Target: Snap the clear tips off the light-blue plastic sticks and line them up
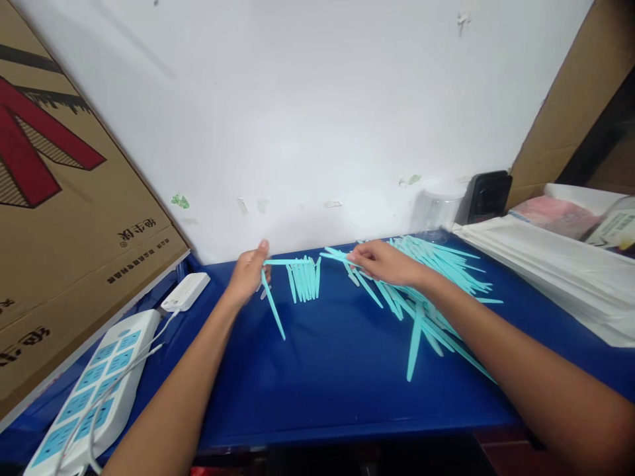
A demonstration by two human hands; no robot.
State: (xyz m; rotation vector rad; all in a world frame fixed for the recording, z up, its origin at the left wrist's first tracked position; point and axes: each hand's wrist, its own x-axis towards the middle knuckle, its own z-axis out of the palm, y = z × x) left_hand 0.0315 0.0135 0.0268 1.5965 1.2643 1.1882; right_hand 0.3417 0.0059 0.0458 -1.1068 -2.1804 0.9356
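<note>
The blue tabletop lies beneath both hands. The pile of teal sticks spreads under the right hand and to its right. The row lies between the hands, nearer the left hand, which is closed on two sticks; the right pinches some too.

Power strip beside cardboard box; clear jar beside black object
</note>
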